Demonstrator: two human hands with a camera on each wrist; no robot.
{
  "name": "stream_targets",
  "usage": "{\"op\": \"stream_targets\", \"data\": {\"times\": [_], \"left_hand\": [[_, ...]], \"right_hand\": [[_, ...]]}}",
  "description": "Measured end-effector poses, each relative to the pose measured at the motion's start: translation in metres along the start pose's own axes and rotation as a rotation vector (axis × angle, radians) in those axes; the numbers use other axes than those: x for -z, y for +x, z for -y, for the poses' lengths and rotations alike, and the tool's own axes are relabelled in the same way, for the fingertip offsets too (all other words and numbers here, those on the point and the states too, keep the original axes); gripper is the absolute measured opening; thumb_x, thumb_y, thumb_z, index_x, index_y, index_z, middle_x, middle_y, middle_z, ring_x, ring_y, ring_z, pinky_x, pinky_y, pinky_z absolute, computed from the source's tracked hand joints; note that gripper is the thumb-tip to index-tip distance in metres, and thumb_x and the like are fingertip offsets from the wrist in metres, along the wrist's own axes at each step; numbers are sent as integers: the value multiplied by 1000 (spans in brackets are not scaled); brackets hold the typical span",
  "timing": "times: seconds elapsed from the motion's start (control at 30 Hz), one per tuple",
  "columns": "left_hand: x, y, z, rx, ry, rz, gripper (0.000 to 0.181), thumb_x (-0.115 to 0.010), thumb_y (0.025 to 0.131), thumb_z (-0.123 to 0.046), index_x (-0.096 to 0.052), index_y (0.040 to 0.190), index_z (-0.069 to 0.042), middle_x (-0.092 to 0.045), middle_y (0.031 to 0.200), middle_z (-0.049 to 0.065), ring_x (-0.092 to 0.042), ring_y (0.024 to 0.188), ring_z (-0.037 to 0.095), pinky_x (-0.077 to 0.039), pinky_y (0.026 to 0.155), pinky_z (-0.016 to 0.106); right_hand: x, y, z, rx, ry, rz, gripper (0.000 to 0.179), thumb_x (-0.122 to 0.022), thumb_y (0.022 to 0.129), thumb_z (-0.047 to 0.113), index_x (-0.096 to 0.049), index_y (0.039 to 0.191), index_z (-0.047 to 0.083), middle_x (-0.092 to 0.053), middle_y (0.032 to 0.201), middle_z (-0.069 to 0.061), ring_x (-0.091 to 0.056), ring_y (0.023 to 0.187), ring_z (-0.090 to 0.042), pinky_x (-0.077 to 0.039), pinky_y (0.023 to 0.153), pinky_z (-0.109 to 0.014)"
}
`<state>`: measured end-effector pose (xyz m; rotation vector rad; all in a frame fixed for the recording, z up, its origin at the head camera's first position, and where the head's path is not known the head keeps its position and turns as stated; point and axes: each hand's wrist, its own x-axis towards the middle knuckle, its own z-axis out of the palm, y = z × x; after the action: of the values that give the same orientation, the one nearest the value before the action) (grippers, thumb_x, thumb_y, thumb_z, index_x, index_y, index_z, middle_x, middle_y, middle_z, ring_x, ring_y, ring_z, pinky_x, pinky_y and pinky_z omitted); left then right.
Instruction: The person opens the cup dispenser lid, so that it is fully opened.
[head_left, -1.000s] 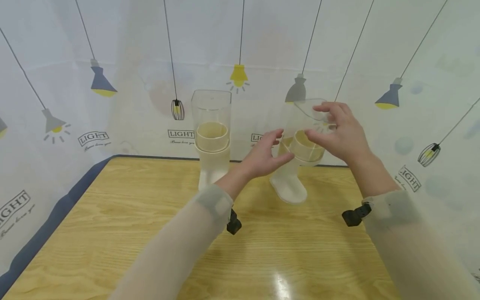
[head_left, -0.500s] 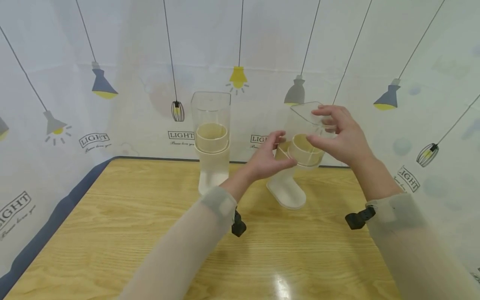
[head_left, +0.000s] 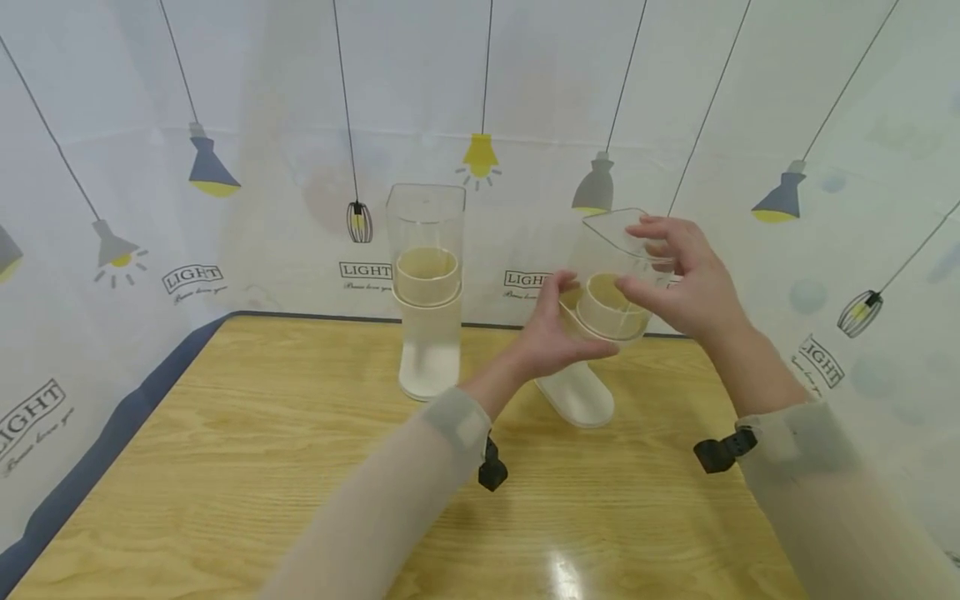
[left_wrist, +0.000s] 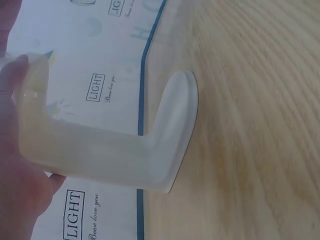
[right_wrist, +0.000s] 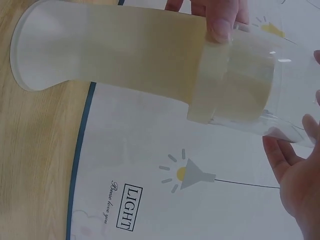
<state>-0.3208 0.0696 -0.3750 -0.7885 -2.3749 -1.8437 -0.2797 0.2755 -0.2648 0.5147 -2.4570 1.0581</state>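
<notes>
On the right stands a cream L-shaped stand [head_left: 577, 396] with a rounded foot and a wide collar, holding a clear open-topped container [head_left: 600, 246]. My left hand [head_left: 555, 333] grips the collar from the left, thumb in front, other fingers behind. Up by the container's rim, my right hand [head_left: 690, 279] holds the clear wall between thumb and fingers. In the left wrist view the stand [left_wrist: 105, 150] leans, its foot low by the table. The right wrist view shows a cream ring-shaped part [right_wrist: 245, 85] inside the clear wall. The fingers behind the container are partly hidden.
A matching stand [head_left: 431, 358] with its own clear container [head_left: 425, 204] stands upright to the left on the wooden table [head_left: 262, 450]. Behind the table's far edge hangs a pale cloth [head_left: 285, 150] printed with lamps.
My left hand has moved right and down, from open beside the stand to gripping its collar. The right stand has come slightly nearer and lower, with my right hand staying at its container.
</notes>
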Motion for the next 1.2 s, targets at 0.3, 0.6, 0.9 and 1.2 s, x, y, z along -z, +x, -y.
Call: {"op": "stream_targets", "data": {"times": [0.3,0.6,0.9,1.2], "left_hand": [[-15,-7,7,67,-78,-74,122,-105,74,-30,-23,164,-22,-37,165,6,-45,146,20,-38,127,42],[-18,-2,0,49,-30,-129,121,-105,73,-36,-26,162,-19,-41,162,8,-48,143,19,-41,125,40],[-22,0,0,55,3,-154,127,-107,69,-42,-26,164,-21,-44,162,4,-49,143,17,-44,123,38],[-21,2,-2,36,32,-160,122,-106,70,-43,-29,162,-19,-47,159,6,-55,136,18,-50,117,37]], "right_hand": [[-20,-11,1,23,-24,-56,70,-91,88,18,-61,151,12,-41,168,-12,-62,134,-42,-56,114,-56],[-33,-7,11,-118,29,-157,85,-97,84,37,-51,151,12,-43,162,-19,-58,144,-46,-51,118,-62],[-46,-4,15,-205,83,-250,97,-98,81,46,-40,148,9,-50,164,-4,-59,144,-39,-53,113,-61],[-53,-1,16,-203,112,-363,80,-95,83,41,-46,141,15,-57,154,0,-69,132,-29,-55,102,-44]]}}
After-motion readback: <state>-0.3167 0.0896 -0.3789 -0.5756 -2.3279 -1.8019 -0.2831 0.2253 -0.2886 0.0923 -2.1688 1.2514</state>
